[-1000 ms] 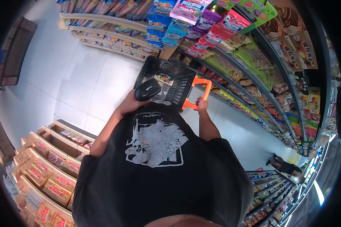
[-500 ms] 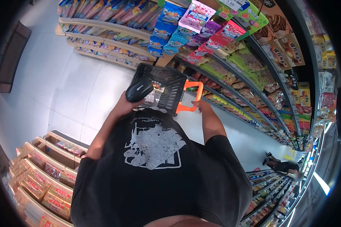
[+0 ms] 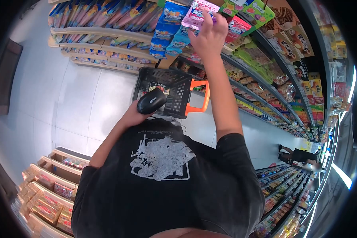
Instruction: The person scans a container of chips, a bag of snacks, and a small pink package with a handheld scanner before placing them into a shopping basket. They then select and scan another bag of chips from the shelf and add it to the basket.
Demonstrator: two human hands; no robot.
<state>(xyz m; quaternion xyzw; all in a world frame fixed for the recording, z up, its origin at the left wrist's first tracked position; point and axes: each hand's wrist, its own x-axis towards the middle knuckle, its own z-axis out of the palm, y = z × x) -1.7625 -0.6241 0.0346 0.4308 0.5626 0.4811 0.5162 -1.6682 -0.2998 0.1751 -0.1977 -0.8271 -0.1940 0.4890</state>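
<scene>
A black handheld device [image 3: 151, 101], its shape like a barcode scanner, is gripped in my left hand [image 3: 134, 116] over the near side of a black basket [image 3: 178, 93]. The basket has an orange handle [image 3: 204, 96] on its right side and a few packets inside. My right hand [image 3: 210, 37] is raised at the shelf's upper edge, fingers apart, at the pink snack packet [image 3: 198, 15]. Whether the fingertips touch that packet is unclear. Blue packets [image 3: 168, 23] hang just left of it.
Shelves [image 3: 103, 29] of long packets run across the top left. Snack shelves [image 3: 265, 89] curve down the right side. Boxes [image 3: 47, 206] fill a stepped display at the lower left. Another person [image 3: 299, 155] is farther down the aisle at the right.
My right hand has left the orange handle and moved up to the pink packet. My left hand and the black device have shifted slightly down and right.
</scene>
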